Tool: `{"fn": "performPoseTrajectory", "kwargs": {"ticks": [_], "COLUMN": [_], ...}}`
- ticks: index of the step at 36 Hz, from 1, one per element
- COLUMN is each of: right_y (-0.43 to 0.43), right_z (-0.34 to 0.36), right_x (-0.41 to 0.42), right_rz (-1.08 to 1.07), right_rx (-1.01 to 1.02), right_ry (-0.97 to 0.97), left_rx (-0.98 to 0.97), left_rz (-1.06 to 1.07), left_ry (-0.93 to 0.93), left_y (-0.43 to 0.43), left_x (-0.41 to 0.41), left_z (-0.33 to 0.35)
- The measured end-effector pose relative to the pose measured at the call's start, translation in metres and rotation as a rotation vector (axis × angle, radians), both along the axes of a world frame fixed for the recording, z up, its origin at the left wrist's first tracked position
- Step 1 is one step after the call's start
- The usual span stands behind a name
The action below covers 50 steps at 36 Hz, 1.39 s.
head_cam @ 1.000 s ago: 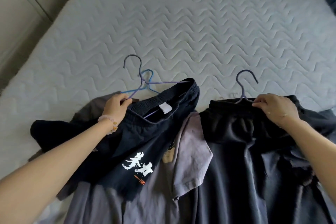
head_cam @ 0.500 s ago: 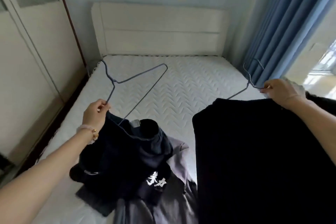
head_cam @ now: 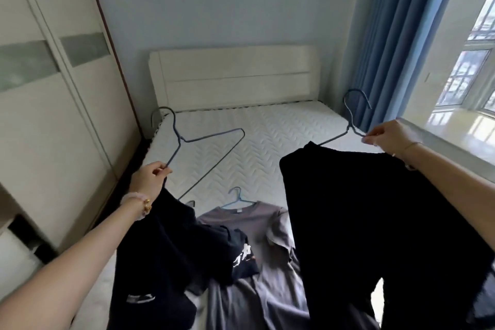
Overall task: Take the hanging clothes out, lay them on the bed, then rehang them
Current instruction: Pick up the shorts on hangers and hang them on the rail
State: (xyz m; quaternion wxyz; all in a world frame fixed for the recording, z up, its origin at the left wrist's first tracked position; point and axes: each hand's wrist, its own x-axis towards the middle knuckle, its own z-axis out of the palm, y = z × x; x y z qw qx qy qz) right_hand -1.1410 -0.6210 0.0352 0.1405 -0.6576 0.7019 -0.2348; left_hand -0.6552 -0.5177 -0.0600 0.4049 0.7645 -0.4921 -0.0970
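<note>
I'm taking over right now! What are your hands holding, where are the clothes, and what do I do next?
Left hand: grips a grey wire hanger; the navy printed T-shirt dangles bunched from it.
Right hand: pinches a second hanger carrying the black garment.
Grey T-shirt: lies on the bed, on a blue hanger.
Done: clothes are out, at the bed.
Left: probably straighten the navy shirt, then rehang all three.
</note>
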Motion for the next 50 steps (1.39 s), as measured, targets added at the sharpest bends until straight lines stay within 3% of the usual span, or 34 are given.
{"fn": "performPoseTrajectory", "kwargs": {"ticks": [5,12,23,37,50], "right_y": [0.009,0.013,0.046,0.15,0.276], "right_z": [-0.023,-0.034,0.009,0.031,0.039], "right_x": [0.026,0.071,0.152,0.329,0.546], "right_rz": [0.075,0.242,0.693,1.156,1.3], "right_rx": [0.079,0.206,0.183,0.269,0.354], "right_ry": [-0.189,-0.294,-0.419,-0.551,-0.615], "left_rx": [-0.102,-0.137,-0.227,-0.19,-0.135], "left_rz": [0.046,0.143,0.37,0.818,1.078], "left_ry": [-0.078,-0.132,-0.225,-0.352,-0.315], "left_y": [0.033,0.089,0.213,0.436,0.584], "left_x": [0.001,0.008,0.015,0.028,0.145], "left_z": [0.041,0.093,0.153,0.2,0.191]}}
